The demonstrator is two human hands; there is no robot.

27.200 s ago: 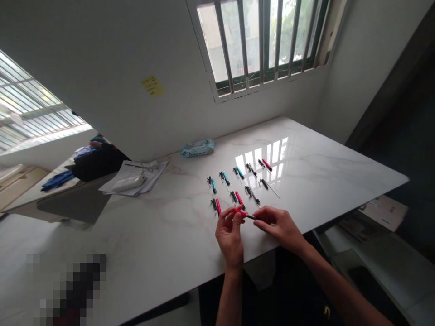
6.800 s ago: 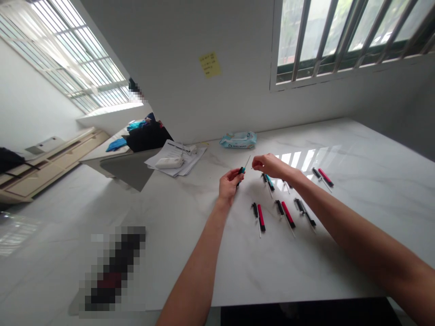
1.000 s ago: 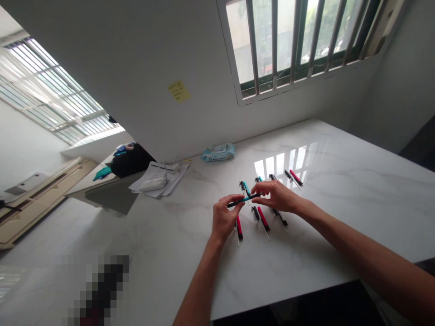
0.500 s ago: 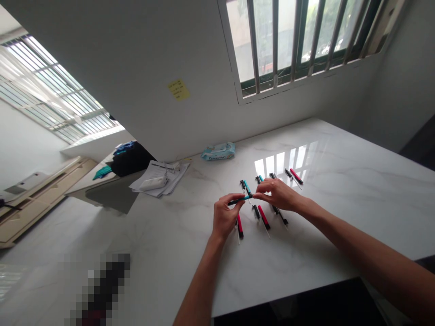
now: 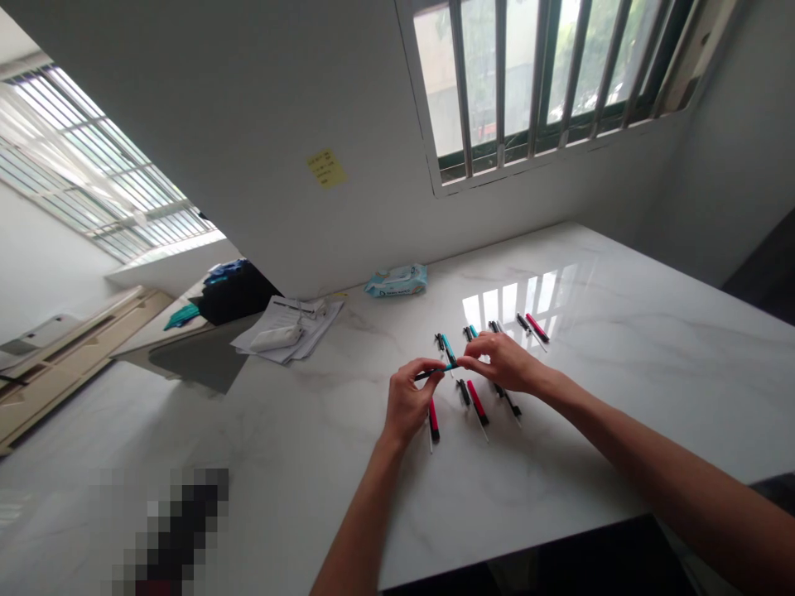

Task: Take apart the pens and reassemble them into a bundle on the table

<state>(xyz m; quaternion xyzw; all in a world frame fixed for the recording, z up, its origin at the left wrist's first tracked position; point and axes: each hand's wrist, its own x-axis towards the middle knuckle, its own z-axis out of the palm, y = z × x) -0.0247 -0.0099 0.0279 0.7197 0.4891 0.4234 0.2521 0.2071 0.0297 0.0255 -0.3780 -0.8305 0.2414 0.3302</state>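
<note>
My left hand (image 5: 407, 404) pinches a slim teal-and-black pen (image 5: 450, 366) by its dark end, holding it nearly level above the table. At the pen's other, right-hand end, the thumb and fingertips of my right hand (image 5: 506, 364) are closed on the tip. Beneath and around my hands lie pens in pieces: a red-and-black barrel (image 5: 478, 402) with a black cap (image 5: 463, 392) and thin white refill beside it, and a teal barrel (image 5: 448, 348) farther back. Another red barrel (image 5: 434, 420) lies partly behind my left hand. Black pen parts (image 5: 513, 406) are partly covered by my right hand.
A red barrel (image 5: 537, 326) with cap and refill lies at the far right of the group. Toward the wall are a blue wipes packet (image 5: 396, 281) and papers (image 5: 286, 327) with a white object on top. A dark object (image 5: 540, 571) sits at the near edge.
The view has shifted slightly. Both hands keep their hold on the pen, with only a small change in its angle. The parts on the table lie as before.
</note>
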